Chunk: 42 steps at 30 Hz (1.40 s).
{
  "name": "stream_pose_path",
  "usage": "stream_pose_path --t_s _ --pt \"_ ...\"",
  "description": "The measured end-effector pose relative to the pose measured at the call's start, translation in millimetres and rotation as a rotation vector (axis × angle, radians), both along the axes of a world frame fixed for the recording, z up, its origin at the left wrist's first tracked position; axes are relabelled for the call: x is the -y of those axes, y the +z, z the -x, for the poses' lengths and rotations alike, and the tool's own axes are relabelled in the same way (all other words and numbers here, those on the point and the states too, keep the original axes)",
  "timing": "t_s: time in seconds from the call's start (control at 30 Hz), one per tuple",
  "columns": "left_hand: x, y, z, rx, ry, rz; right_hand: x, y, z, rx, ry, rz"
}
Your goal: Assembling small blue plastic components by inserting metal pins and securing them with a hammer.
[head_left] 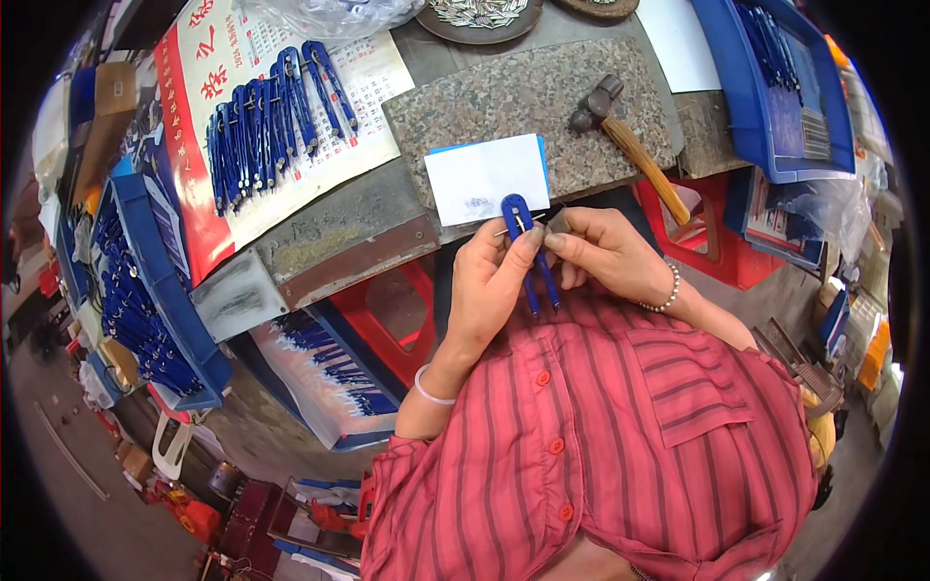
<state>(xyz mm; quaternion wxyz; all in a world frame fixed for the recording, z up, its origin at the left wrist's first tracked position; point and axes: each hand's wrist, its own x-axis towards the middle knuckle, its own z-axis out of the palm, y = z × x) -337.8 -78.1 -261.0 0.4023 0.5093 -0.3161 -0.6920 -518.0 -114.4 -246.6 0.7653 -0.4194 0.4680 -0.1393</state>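
My left hand (493,283) pinches a blue two-legged tool (517,217), shaped like a drawing compass, just off the bench's front edge. Its rounded, slotted head points away from me, and its two thin legs hang toward my shirt. A small metal pin (501,232) sticks out sideways near the left thumb. Close by on the right, my right hand (605,249) has thumb and fingers closed together; a small dark bit shows at its fingertips, too small to name. Beyond both hands, a white pad (484,174) with a blue edge lies on the stone slab (513,97).
A hammer (630,145) lies on the slab, its wooden handle over the front edge. Several similar blue tools (262,121) are lined up on a printed sheet (387,73). Blue trays stand left (184,300) and right (731,107). A dish (523,37) holds small metal parts.
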Motion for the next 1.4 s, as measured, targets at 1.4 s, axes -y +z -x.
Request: stream_pose_path --t_s 1.4 --pt "-4.8 -1.1 -10.0 0.042 0.055 -0.053 0.0 7.1 -8.1 -0.573 0.187 1.174"
